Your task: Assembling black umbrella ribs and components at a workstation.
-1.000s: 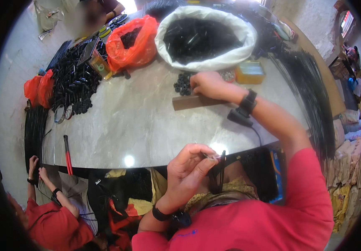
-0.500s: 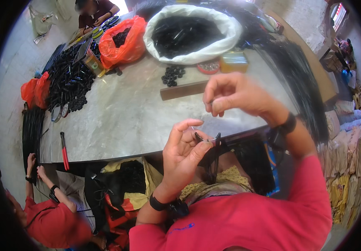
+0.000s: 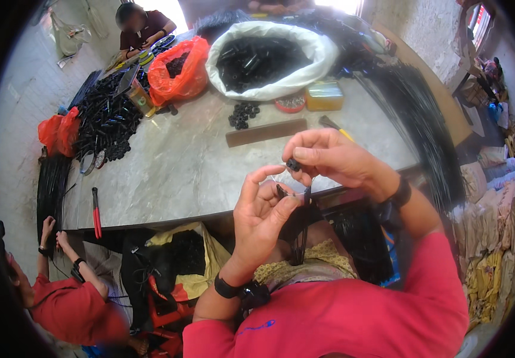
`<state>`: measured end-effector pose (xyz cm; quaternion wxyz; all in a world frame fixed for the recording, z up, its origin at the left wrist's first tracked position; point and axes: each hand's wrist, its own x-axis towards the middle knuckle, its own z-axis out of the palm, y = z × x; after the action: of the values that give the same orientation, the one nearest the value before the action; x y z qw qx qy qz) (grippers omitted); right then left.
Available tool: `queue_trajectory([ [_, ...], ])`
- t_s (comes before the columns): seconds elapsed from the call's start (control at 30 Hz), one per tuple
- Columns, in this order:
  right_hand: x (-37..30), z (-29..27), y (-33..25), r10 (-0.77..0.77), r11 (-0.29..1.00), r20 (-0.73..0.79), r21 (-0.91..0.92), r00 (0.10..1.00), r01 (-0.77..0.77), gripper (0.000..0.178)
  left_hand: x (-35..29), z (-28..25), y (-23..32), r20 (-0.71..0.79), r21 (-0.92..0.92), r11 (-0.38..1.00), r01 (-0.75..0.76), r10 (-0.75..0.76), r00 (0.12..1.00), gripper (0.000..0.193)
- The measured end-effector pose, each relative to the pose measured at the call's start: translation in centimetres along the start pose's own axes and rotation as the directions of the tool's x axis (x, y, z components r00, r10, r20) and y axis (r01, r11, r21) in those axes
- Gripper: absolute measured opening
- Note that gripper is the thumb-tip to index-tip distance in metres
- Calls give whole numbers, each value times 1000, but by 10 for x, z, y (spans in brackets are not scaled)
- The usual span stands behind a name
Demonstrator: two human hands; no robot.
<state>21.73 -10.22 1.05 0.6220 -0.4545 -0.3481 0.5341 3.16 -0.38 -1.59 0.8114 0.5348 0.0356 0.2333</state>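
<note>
My left hand [image 3: 260, 218] is raised over the table's near edge, thumb and fingers closed on the tip of a thin black rod [image 3: 281, 191]. Fine wire runs at that tip, and more thin black rods [image 3: 304, 230] hang down beside it toward my lap. Just above, my right hand [image 3: 338, 156] pinches a small black round piece [image 3: 293, 164] between thumb and forefinger. The two hands almost touch. How the wire joins the rods and the round piece is too small to make out.
Behind my hands lie a brown bar [image 3: 266, 132], small black round pieces [image 3: 244, 114], a red dish [image 3: 290, 104] and yellow-handled pliers [image 3: 336, 126]. A white sack [image 3: 329, 59] of black parts stands farther back. Red-handled pliers [image 3: 96, 213] lie left. Two co-workers [image 3: 81, 310] [image 3: 144, 27] sit nearby.
My right hand has come down and toward the left hand, and the small black round piece now shows in its fingers. My left hand has kept its hold; the view has tilted slightly.
</note>
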Motion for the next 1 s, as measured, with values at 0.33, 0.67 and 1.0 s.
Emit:
queue_trajectory([
  [0.33,-7,0,2,-32,999,67,-1,997,32,28,-3,2,-3,-3,-19,999,-39,39,999,53],
  [0.67,-7,2,-4,-59,991,136,-115,989,75,24,-4,1,1,35,-23,999,-33,34,999,54],
  [1.0,-10,8,-13,-53,964,142,-252,988,87,24,-3,-2,-1,36,-13,999,-44,45,998,54],
])
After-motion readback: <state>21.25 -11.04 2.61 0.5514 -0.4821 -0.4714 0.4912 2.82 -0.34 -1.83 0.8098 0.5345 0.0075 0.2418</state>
